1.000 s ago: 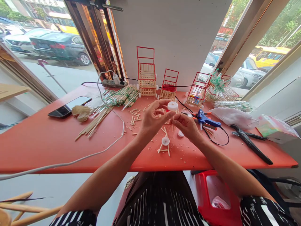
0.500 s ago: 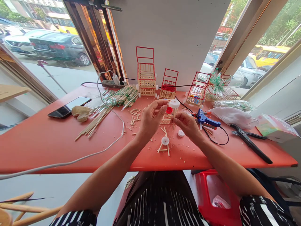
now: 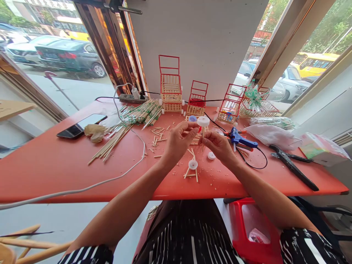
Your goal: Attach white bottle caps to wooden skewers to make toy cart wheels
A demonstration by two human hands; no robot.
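My right hand (image 3: 216, 142) pinches a thin wooden stick (image 3: 203, 132) held upright, with a round white plastic cap (image 3: 203, 121) at its top. My left hand (image 3: 180, 138) is beside the cap, thumb and fingers drawn together; whether they grip something is hidden. A red round piece (image 3: 200, 129) shows at the left fingertips, mostly covered. Behind the left fingers appears a blue-purple cap (image 3: 192, 118). Below the hands, a small stick frame (image 3: 190, 175) bears another white cap (image 3: 193, 165). One more white cap (image 3: 211, 156) lies under my right hand.
Short stick pieces (image 3: 158, 136) are scattered left of my hands. Long stick bundles (image 3: 140, 112) lie farther left, crossed by a white cable (image 3: 137, 165). Small stick carts (image 3: 171, 90) stand along the wall. A blue glue gun (image 3: 242, 139) and black-handled tool (image 3: 295, 168) lie right.
My left hand has shifted slightly right, and its fingers have drawn closer together. The blue-purple cap has come into sight, while more of the red piece is covered. My right hand has hardly moved.
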